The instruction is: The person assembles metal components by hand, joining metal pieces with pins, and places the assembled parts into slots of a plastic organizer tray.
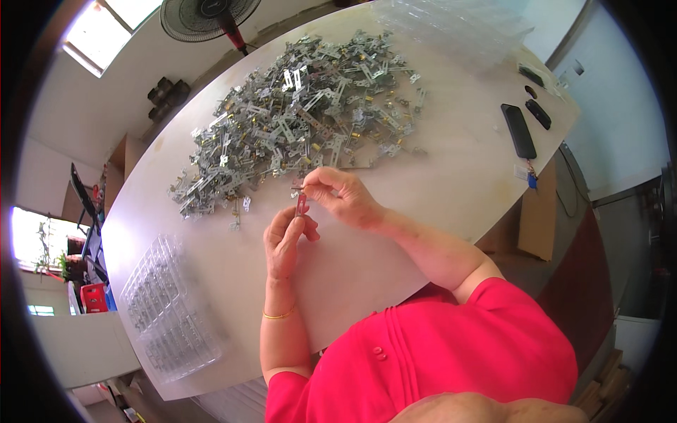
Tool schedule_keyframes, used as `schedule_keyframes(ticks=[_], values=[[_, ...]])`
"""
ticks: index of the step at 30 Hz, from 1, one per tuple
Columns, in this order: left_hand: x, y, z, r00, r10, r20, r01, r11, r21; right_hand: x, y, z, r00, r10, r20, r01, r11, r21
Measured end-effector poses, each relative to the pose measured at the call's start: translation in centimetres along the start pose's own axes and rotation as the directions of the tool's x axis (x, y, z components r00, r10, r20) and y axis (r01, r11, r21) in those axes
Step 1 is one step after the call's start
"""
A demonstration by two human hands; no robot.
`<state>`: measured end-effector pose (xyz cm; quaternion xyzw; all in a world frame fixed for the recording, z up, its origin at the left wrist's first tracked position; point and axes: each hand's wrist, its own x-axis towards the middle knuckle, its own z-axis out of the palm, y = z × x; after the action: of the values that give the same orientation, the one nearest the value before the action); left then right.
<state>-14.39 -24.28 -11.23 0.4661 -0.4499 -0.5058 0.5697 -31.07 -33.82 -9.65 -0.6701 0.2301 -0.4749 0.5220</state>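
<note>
Bracket [302, 205] — pale table [367, 268], fan [204, 20] beyond

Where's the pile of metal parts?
In the head view, the pile lies on the table, mostly above and left of centre, just beyond the left hand and right hand.

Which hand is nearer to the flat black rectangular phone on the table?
Right. The right hand is left of the phone and lower in the picture; the left hand is farther left and even lower.

Bright windows [97, 39] break the pale wall [63, 116] beyond a white table [451, 148].
</note>
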Motion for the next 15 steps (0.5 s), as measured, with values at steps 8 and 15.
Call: schedule_keyframes(ticks=[8, 15], values=[[-0.1, 0.2, 0.0, 0.994, -0.032, 0.108, 0.044, 0.993, -0.108, -0.2, -0.1, 0.0, 0.973, 0.213, 0.091, -0.227, 0.955, 0.19], [0.0, -0.9, 0.8, 0.895, 0.429, -0.123, -0.272, 0.743, 0.612, -0.2, 0.1, 0.3, 0.994, 0.107, -0.024, -0.106, 0.994, 0.026]])
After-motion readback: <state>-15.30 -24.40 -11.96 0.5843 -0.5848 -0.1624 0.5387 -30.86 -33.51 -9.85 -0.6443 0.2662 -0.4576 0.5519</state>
